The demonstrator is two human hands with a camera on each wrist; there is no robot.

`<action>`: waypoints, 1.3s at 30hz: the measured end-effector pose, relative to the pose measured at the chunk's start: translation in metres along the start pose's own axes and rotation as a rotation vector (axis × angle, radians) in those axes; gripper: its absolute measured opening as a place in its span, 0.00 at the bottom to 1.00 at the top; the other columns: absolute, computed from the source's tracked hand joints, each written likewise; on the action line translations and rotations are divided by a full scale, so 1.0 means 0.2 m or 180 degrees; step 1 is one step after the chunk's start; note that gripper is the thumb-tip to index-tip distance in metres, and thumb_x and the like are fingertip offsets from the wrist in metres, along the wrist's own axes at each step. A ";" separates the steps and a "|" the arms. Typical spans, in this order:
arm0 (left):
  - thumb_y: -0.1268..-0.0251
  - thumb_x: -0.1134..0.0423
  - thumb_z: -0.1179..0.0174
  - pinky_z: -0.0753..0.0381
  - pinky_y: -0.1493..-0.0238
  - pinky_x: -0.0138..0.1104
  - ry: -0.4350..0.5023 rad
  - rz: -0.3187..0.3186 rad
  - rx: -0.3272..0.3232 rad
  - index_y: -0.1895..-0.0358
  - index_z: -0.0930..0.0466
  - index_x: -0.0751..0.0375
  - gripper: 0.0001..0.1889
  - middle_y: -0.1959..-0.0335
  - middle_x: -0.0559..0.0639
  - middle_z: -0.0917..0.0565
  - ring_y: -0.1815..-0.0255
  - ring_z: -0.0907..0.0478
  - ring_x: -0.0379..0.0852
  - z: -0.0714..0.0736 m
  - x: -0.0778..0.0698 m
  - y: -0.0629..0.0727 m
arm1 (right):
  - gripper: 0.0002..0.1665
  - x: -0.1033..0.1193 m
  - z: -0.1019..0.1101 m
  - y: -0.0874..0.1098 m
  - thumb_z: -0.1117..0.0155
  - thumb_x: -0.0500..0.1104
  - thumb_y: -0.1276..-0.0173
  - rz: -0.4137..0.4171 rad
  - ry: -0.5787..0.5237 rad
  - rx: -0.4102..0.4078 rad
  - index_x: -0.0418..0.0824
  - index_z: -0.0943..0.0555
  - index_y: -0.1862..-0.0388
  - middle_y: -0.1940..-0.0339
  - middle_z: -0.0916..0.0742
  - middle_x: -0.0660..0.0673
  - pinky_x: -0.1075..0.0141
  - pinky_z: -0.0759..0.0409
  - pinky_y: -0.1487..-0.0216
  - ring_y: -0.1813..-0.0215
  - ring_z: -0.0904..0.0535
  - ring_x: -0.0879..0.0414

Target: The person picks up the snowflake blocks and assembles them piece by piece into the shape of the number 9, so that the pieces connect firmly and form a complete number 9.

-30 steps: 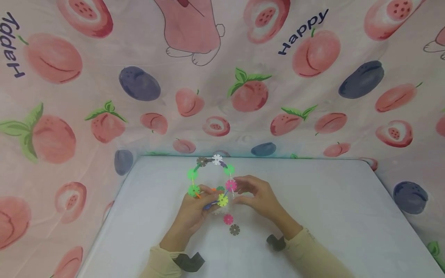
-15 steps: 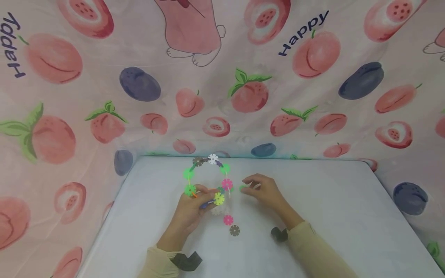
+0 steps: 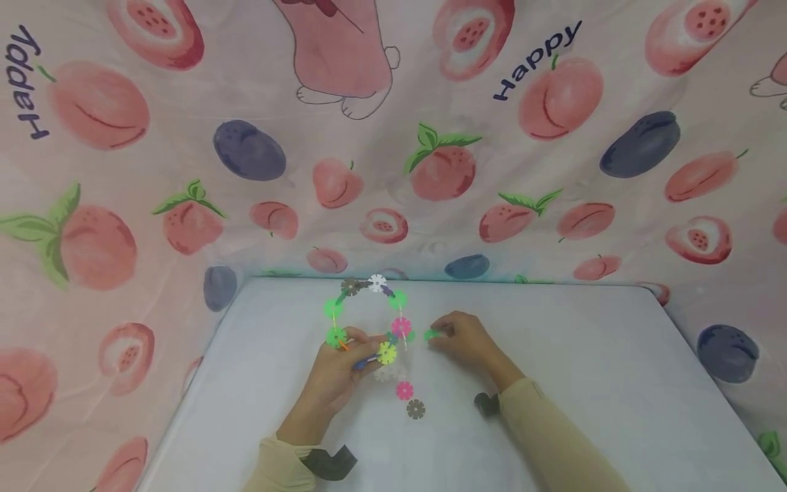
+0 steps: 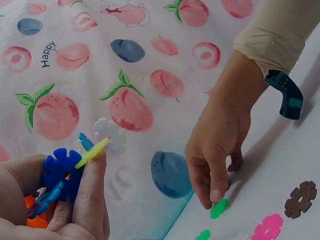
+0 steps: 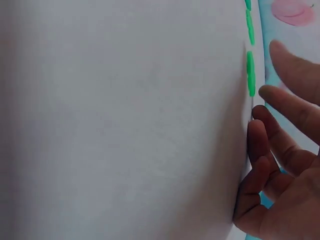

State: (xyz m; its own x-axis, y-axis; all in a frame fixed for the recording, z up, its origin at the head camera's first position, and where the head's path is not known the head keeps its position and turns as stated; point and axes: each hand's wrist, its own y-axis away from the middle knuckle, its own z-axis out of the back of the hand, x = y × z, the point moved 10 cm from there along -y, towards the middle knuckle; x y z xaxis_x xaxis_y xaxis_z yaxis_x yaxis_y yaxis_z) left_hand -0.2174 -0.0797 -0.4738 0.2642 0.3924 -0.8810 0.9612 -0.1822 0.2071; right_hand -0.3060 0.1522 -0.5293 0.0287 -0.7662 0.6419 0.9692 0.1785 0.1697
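Observation:
My left hand (image 3: 335,372) grips a looped chain of interlocking notched plastic discs (image 3: 333,309), which stands up above the hand. In the left wrist view, a blue disc (image 4: 62,175) sits between the fingers, with a yellow disc (image 4: 92,152) at the index fingertip and a clear disc (image 4: 111,136) behind it. On the right, my right hand (image 3: 468,342) reaches down to a loose green disc (image 3: 430,335) lying on the table. Thumb and index finger are apart in the right wrist view, fingertips right beside that green disc (image 5: 251,74).
Another green disc (image 4: 203,235) lies close by on the white table (image 3: 584,383). Nearer the front are a pink disc (image 3: 404,391), a brown disc (image 3: 415,409) and pale clear discs (image 3: 384,374). A fruit-print cloth (image 3: 381,150) hangs behind the table's back edge.
My right hand has left the chain, moved right and come down at the loose green disc. The left hand has shifted slightly left with the chain.

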 end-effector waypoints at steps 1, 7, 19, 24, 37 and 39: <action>0.33 0.75 0.39 0.15 0.43 0.43 0.0006 0.0012 0.0003 0.66 0.27 0.56 0.10 0.52 0.56 0.12 0.45 0.13 0.48 0.00 0.00 0.00 | 0.20 0.00 0.00 0.00 0.25 0.52 0.37 -0.0036 0.0020 0.0013 0.50 0.13 0.47 0.48 0.13 0.49 0.52 0.18 0.41 0.46 0.19 0.52; 0.33 0.75 0.39 0.15 0.44 0.42 0.0045 0.0021 0.0035 0.66 0.27 0.56 0.10 0.55 0.52 0.12 0.46 0.13 0.47 0.00 0.01 0.00 | 0.18 0.01 0.00 -0.03 0.24 0.49 0.38 -0.0061 0.0070 0.0000 0.49 0.12 0.49 0.49 0.12 0.48 0.52 0.19 0.39 0.44 0.18 0.51; 0.32 0.74 0.39 0.15 0.44 0.41 0.0042 0.0020 0.0083 0.66 0.27 0.55 0.10 0.55 0.51 0.12 0.45 0.14 0.46 0.00 0.01 0.00 | 0.12 0.07 -0.04 -0.02 0.23 0.43 0.41 0.0138 0.0243 0.0100 0.48 0.17 0.61 0.62 0.14 0.50 0.55 0.19 0.50 0.56 0.20 0.53; 0.32 0.74 0.39 0.14 0.44 0.40 0.0021 0.0002 0.0073 0.66 0.28 0.55 0.10 0.54 0.52 0.12 0.44 0.14 0.47 0.01 0.01 0.00 | 0.09 0.09 -0.05 0.02 0.25 0.45 0.38 0.0140 0.0003 0.0241 0.50 0.19 0.65 0.69 0.16 0.50 0.61 0.23 0.60 0.64 0.23 0.54; 0.31 0.73 0.39 0.14 0.44 0.40 -0.0125 0.0006 0.0103 0.64 0.26 0.54 0.09 0.54 0.50 0.12 0.44 0.15 0.46 -0.01 0.02 -0.01 | 0.09 0.17 -0.04 0.17 0.29 0.48 0.34 -0.0040 -0.1161 0.0595 0.46 0.17 0.60 0.67 0.12 0.48 0.63 0.16 0.57 0.60 0.17 0.53; 0.31 0.73 0.39 0.14 0.44 0.40 -0.0126 0.0011 0.0071 0.64 0.26 0.55 0.09 0.54 0.50 0.12 0.44 0.15 0.46 -0.01 0.02 -0.02 | 0.10 0.19 -0.04 0.19 0.29 0.48 0.34 -0.0022 -0.1343 0.0666 0.45 0.18 0.59 0.65 0.13 0.46 0.62 0.15 0.54 0.59 0.16 0.52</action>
State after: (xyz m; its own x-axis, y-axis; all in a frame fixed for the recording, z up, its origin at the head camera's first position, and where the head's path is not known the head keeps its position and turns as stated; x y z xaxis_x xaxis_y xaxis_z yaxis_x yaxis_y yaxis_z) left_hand -0.2190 -0.0758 -0.4773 0.2637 0.3559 -0.8965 0.9582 -0.2039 0.2009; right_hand -0.2653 0.1253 -0.5051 -0.1214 -0.4576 0.8808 0.8977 0.3281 0.2941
